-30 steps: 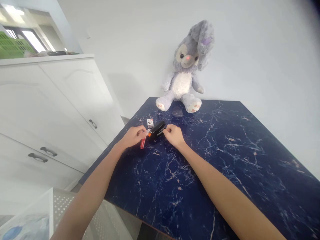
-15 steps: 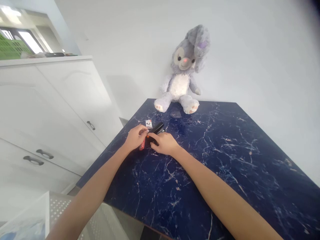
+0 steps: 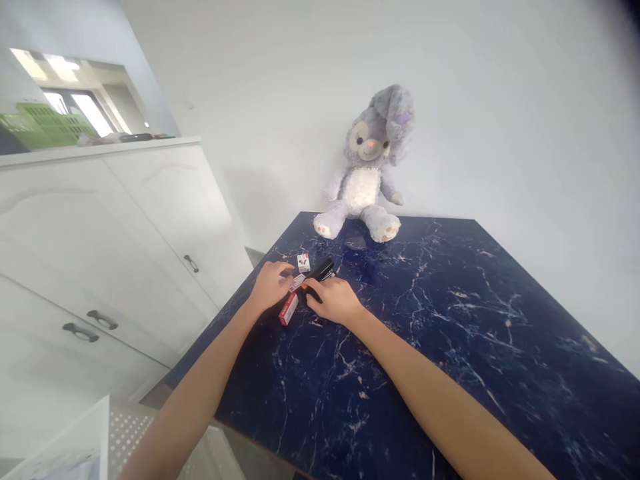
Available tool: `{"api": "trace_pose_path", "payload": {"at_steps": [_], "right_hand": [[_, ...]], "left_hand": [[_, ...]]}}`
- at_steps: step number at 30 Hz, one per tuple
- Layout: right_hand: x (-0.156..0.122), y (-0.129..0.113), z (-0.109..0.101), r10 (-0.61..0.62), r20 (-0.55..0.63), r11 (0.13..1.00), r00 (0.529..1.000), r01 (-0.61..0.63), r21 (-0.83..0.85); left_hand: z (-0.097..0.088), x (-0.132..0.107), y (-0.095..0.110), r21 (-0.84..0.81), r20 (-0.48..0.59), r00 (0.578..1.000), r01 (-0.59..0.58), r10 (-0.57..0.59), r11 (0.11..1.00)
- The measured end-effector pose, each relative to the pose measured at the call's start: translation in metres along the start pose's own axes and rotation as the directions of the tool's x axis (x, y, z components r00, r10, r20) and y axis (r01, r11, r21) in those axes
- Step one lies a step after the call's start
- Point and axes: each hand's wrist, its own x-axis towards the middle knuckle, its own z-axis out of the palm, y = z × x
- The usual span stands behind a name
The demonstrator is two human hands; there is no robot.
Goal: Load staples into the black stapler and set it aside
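Observation:
A black stapler [image 3: 320,269] lies at a slant on the blue marbled table, and my right hand [image 3: 336,300] is closed about its near end. A small orange spot shows by my right fingertips. Just left of it, my left hand [image 3: 271,287] has its thumb and fingers apart beside a small white printed box [image 3: 297,283]; whether they touch is unclear. Below lies a red and white box [image 3: 289,309]. Another small white box [image 3: 303,262] with a dark picture stands beyond my left fingers.
The blue marbled table [image 3: 440,320] meets the wall at the back. A grey plush toy [image 3: 364,173] sits against that wall. White cabinets [image 3: 125,227] stand to the left, with a green basket [image 3: 50,125] on top. A white perforated container [image 3: 127,430] is at lower left.
My left fingers have parted and drawn slightly away from my right fingertips, exposing the white printed box and more of the red box. My right hand stays at the stapler. The view has tilted up.

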Motion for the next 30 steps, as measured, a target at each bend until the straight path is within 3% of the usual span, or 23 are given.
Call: {"api": "trace_pose_path", "payload": {"at_steps": [3,6,9,15,18,20,22,24,26,27,30], "right_hand": [[0.003,-0.001,0.003,0.004,-0.024,1.0,1.0,-0.005,-0.025],[0.005,-0.003,0.006,0.019,-0.056,0.999,0.998,-0.021,-0.038],[0.005,-0.004,0.008,0.053,-0.06,0.997,0.997,-0.056,-0.045],[0.005,-0.004,0.01,0.043,-0.052,0.998,0.998,-0.046,-0.046],[0.005,-0.003,0.01,0.032,-0.092,0.998,0.995,-0.037,-0.059],[0.004,-0.002,0.01,0.047,-0.111,0.996,0.993,-0.055,-0.07],[0.004,0.0,0.009,0.083,-0.118,0.994,0.99,-0.091,-0.067],[0.005,0.0,0.009,0.125,-0.114,0.99,0.985,-0.132,-0.057],[0.005,0.001,0.01,0.155,-0.104,0.986,0.982,-0.161,-0.046],[0.005,0.001,0.01,0.162,-0.099,0.985,0.982,-0.167,-0.041],[0.005,0.001,0.009,0.157,-0.088,0.987,0.984,-0.16,-0.025]], "left_hand": [[0.001,0.002,-0.008,0.057,0.153,0.988,-0.045,0.036,0.997],[0.0,0.001,-0.01,0.062,0.191,0.982,-0.021,0.008,0.998],[-0.001,0.0,-0.009,0.048,0.241,0.968,-0.078,0.064,0.996],[0.003,0.001,-0.012,0.091,0.141,0.99,-0.033,0.02,0.995],[-0.008,0.001,-0.011,0.041,0.099,0.995,-0.031,0.026,0.999],[-0.022,0.0,-0.005,-0.072,0.162,0.986,-0.023,0.034,0.997],[-0.036,-0.002,0.004,-0.201,0.334,0.941,0.019,0.051,0.979],[-0.045,-0.005,0.014,-0.245,0.506,0.859,0.053,0.081,0.968],[-0.047,-0.007,0.022,-0.221,0.587,0.804,0.047,0.095,0.974],[-0.045,-0.007,0.024,-0.193,0.573,0.814,0.023,0.094,0.981],[-0.033,-0.006,0.027,-0.097,0.394,0.913,-0.074,0.107,0.992]]}}
